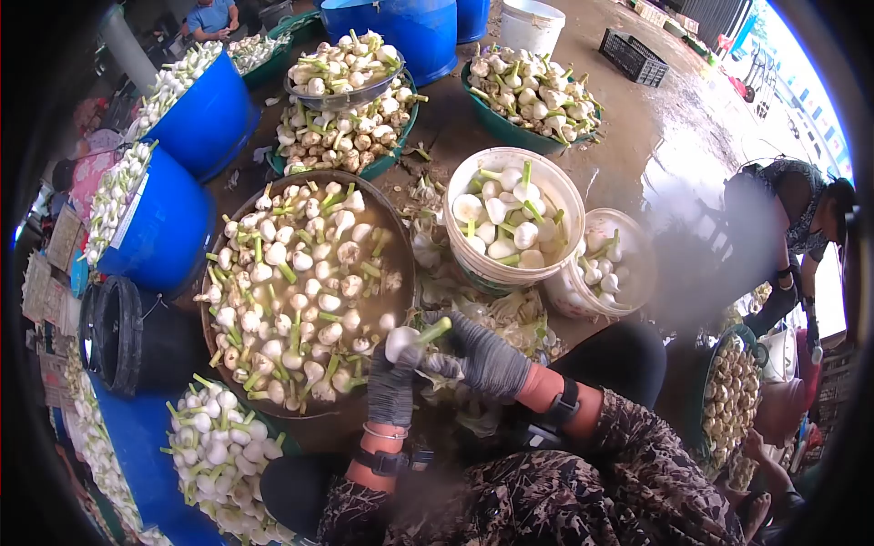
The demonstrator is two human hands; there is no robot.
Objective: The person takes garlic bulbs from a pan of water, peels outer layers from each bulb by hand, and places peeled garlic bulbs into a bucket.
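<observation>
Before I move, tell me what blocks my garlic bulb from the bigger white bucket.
The near side of the white bucket, which the garlic bulb in the left hand must clear; the right hand seems beside the path, not across it.

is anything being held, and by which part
Yes, a round white garlic bulb with a green stem, held by its bulb end in the gray-gloved left hand.

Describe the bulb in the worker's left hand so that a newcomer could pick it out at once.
Start at the wide, round basin of murky water. By its lower right rim, the grey-gloved left hand holds the white bulb. Its green stem points up and right, and unlike the basin's bulbs, it is in a hand.
</observation>
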